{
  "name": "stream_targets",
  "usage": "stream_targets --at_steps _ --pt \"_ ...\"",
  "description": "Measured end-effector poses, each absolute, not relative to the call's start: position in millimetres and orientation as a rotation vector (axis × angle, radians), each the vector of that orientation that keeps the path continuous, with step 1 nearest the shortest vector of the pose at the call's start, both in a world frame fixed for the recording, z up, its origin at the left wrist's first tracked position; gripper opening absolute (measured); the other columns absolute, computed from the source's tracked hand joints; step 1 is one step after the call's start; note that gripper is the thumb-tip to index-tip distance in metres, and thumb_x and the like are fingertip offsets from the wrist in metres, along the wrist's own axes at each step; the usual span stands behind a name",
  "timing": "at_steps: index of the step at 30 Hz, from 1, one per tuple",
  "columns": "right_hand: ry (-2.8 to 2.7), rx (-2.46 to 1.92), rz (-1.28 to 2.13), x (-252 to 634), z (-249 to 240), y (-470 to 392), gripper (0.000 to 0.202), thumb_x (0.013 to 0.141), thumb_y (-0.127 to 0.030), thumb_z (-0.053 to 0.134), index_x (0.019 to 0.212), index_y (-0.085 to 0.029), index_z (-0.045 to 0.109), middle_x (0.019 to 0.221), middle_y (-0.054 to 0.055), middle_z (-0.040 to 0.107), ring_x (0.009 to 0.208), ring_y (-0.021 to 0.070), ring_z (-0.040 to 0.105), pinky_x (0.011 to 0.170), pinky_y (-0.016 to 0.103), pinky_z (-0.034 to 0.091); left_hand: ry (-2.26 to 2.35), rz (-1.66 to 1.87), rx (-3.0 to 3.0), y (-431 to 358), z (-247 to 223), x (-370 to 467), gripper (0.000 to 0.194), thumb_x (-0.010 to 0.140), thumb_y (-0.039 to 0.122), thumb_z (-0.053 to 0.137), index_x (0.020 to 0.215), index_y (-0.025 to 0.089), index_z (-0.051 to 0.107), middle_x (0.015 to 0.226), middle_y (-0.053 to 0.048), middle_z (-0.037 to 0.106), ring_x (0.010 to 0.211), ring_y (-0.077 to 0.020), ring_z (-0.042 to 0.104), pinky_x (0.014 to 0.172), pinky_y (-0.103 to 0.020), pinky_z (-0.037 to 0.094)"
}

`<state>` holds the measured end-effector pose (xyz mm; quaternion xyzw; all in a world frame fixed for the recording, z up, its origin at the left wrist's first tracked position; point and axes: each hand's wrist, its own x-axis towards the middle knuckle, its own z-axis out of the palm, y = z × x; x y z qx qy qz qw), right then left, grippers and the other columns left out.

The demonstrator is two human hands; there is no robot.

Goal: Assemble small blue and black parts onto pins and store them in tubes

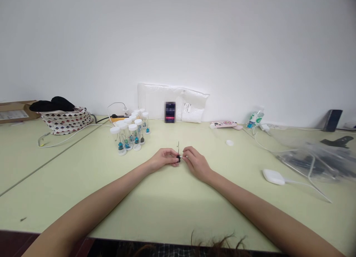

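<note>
Near the middle of the green table, my left hand (164, 158) pinches a small black piece (178, 159) from which a thin metal rod (178, 147) stands upright. My right hand (195, 162) is just to the right, its fingertips closed around a small thin light item that reaches toward the black piece. What that item is cannot be made out. To the left and behind my left hand stand several clear tubes with white caps (132, 127), holding blue, green or dark parts. A white round cap (229, 142) lies on the table, right of my right hand.
A phone (170, 112) leans against white padded packaging (155, 101) at the wall. Farther left is a patterned basket (66, 120). At the right are a bottle (255, 118), a pink case (224, 124), a white charger (274, 176), cables and plastic bags (319, 160).
</note>
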<state>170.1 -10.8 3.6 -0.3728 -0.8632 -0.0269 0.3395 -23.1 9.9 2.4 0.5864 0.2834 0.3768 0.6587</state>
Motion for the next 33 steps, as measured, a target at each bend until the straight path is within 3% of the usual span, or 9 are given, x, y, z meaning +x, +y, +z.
stream_targets --at_steps 33 --pt "-2.243 -0.948 -0.101 166.5 0.8 -8.7 0.018 0.089 -0.021 0.03 0.084 -0.02 0.048 0.092 0.007 0.052 0.083 0.0152 0.051 0.062 0.024 0.042 0.636 0.856 1.361 9.4 1.8 -22.2 0.033 0.061 0.028 0.071 0.085 0.009 0.058 0.078 -0.008 0.064 0.069 -0.016 0.062 0.073 -0.034 0.048"
